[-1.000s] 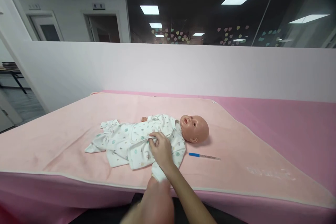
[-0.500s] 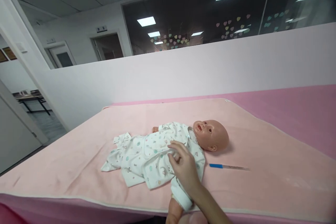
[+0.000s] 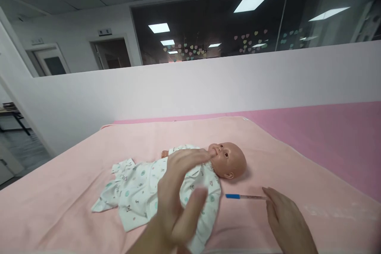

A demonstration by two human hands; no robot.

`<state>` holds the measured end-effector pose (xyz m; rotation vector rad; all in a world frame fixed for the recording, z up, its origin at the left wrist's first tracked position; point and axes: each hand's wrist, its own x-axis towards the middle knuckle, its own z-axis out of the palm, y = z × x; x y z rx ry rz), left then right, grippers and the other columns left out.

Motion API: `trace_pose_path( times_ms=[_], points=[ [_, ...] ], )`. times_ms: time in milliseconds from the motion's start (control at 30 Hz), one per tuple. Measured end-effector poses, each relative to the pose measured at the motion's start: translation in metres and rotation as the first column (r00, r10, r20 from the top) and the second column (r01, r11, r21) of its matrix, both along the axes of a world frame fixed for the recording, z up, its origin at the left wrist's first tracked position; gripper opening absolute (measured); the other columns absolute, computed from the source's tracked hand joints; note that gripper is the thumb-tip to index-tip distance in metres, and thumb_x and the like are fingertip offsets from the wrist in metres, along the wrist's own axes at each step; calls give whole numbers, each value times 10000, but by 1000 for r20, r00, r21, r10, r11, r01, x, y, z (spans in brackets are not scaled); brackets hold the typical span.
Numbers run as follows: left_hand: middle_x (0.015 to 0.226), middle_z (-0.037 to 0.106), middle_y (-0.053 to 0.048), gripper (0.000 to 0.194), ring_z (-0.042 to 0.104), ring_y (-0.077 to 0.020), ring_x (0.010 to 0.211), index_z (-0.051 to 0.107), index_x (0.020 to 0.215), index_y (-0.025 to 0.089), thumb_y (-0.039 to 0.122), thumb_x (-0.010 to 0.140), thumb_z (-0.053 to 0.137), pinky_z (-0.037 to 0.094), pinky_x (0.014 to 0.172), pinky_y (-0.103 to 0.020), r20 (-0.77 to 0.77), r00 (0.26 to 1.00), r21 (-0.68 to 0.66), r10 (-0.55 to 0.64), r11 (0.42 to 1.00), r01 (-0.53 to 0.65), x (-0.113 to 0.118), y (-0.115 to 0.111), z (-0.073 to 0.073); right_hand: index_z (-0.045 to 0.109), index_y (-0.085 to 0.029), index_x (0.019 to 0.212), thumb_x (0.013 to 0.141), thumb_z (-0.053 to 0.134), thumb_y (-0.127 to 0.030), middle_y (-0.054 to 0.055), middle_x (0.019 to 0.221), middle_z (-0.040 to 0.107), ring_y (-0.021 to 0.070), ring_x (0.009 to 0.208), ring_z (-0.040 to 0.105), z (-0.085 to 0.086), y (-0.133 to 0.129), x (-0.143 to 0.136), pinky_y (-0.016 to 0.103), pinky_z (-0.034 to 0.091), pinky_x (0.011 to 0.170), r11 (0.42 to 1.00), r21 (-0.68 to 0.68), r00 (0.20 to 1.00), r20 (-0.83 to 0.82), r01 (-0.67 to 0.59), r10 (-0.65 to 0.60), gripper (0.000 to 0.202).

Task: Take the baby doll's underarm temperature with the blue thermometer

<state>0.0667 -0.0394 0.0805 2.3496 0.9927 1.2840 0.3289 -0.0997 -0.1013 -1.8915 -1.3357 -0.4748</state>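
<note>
A baby doll [image 3: 228, 160] lies on its back, dressed in a white printed outfit [image 3: 135, 186]. My left hand [image 3: 178, 198] is raised in front of the doll's chest, fingers stretched and thumb apart, slightly blurred; nothing is in it. It hides part of the outfit and the doll's near arm. To the right of the doll lies a slim clear thermometer [image 3: 250, 197] with a blue end pointing at the doll. My right hand [image 3: 287, 218] has its thumb and forefinger at the thermometer's clear end, whose tip is hidden between them.
A peach blanket [image 3: 74, 174] covers the padded surface, with pink padding [image 3: 321, 135] showing at the right and back. Behind stands a white half wall [image 3: 193, 91] topped by dark glass [image 3: 226, 24]. A desk [image 3: 13, 115] is visible through the left opening.
My right hand has left the doll's chest and moved right to the thermometer. My left hand has come into view over the doll. The camera view has shifted slightly.
</note>
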Motion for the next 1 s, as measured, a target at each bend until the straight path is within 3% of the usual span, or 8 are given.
trace_pose_path(
  times_ms=[67,267,433,600,733,800,900,1000],
  points=[
    [989,626,-63,323,552,-218,944,586,1034,249,373,858,345,420,826,-379,-84,995,51,-61,997,65,15,31,-3,632,-162,961,813,349,-252,114,982,661,268,924,612,-12,-3,9,454,480,839,999,-37,999,37,-32,34,332],
    [957,551,-31,403,514,-192,861,565,1098,269,388,713,588,422,706,-267,-469,784,-352,-407,900,257,5,90,-25,645,-249,788,814,384,-369,55,857,698,232,802,660,-9,-14,19,362,551,708,994,2,992,-73,-106,106,288],
    [834,579,-16,279,516,-158,738,638,965,227,361,738,547,406,664,-250,-282,857,-497,-431,830,253,-1,102,-28,654,-289,808,793,454,-427,20,801,705,181,646,671,39,-28,15,231,531,488,992,50,950,-289,-112,122,244],
    [667,602,-44,251,568,-176,614,597,748,128,366,729,516,427,566,-262,-27,982,-673,-185,730,119,3,141,-35,666,-241,866,788,531,-412,33,856,699,177,676,666,94,-8,-28,239,527,573,948,312,940,-300,-64,163,231],
    [839,626,-65,238,585,-196,769,544,893,162,346,807,421,423,648,-265,-47,999,-520,-17,854,-10,2,161,-27,659,-198,857,855,462,-282,52,845,696,184,806,644,124,39,-73,269,503,689,872,414,930,-131,-262,342,215],
    [946,626,-53,204,585,-198,826,520,979,210,287,827,407,404,677,-267,-250,967,-242,56,963,-118,3,161,-17,662,-181,832,866,436,-222,57,817,695,172,780,637,133,66,-89,268,484,709,882,370,939,-62,-293,338,232],
    [986,633,-41,250,604,-195,756,479,1057,247,193,838,370,383,621,-268,-587,778,225,222,969,-107,7,153,-1,666,-179,803,861,407,-125,66,805,685,175,759,626,141,103,-105,275,450,700,952,21,952,22,-307,306,271],
    [979,637,-36,285,606,-180,690,449,1084,244,149,825,374,360,555,-250,-687,667,360,288,933,-32,10,145,7,665,-157,792,829,410,-49,98,816,680,184,737,628,147,134,-117,258,422,637,872,-413,948,59,-262,313,279]
  ],
)
